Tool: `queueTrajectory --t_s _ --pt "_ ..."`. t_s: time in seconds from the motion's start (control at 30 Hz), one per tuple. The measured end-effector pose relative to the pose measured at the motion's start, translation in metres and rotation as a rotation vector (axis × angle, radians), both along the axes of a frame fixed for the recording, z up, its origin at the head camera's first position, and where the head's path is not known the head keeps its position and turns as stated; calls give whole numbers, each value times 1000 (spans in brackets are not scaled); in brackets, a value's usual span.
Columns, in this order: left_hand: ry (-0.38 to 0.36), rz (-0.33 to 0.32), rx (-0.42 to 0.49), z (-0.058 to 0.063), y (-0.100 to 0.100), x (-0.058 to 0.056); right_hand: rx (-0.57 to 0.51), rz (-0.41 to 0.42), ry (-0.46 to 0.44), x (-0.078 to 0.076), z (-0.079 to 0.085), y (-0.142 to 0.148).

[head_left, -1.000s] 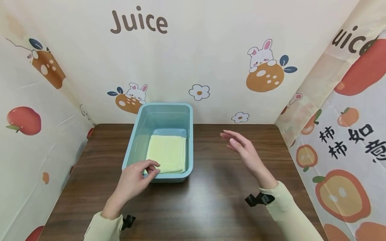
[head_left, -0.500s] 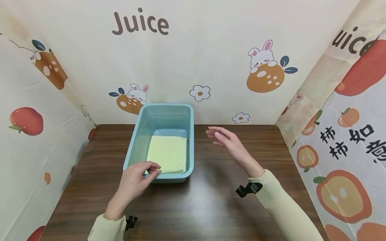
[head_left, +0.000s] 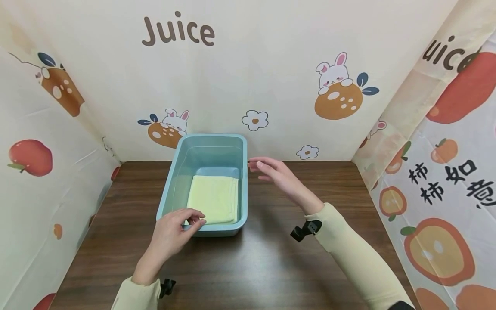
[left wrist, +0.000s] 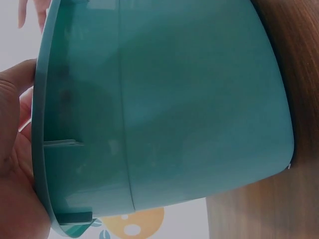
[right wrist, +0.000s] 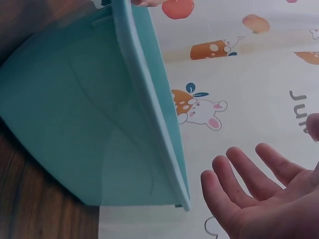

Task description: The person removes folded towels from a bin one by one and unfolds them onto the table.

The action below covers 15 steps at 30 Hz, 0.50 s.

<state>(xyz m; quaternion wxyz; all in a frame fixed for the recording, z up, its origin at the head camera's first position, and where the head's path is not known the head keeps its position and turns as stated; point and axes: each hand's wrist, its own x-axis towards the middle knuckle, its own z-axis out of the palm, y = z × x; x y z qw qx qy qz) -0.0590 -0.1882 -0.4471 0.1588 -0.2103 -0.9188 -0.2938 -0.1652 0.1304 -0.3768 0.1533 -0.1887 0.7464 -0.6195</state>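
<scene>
A light blue plastic basin [head_left: 165, 189] stands on the table, with a folded pale yellow cloth [head_left: 213, 198] lying flat in its near part. My left hand [head_left: 174, 230] is over the basin's near rim, its fingers loosely bent and nothing seen between them. In the left wrist view the thumb [left wrist: 22, 74] lies at the rim; whether it presses on it I cannot tell. To the right of the basin my right hand [head_left: 280, 176] is raised, fingers extended toward the right rim. The right wrist view shows a gap between those fingers [right wrist: 239, 174] and the basin wall.
Dark wood tabletop [head_left: 255, 271] extends in front of and beside the basin. A printed cloth backdrop [head_left: 271, 64] rises behind the table, near the basin's far end, and printed sheets hang on the left and right sides.
My right hand has moved left, from over the right part of the table to close beside the basin's right rim. The left hand, basin and yellow cloth have stayed in place.
</scene>
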Motion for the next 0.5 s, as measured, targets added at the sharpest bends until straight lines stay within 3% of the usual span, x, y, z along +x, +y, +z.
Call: queueTrajectory --t_s 0.5 --pt "-21 6 -2 1 0 -1 105 64 -22 -32 -1 -41"
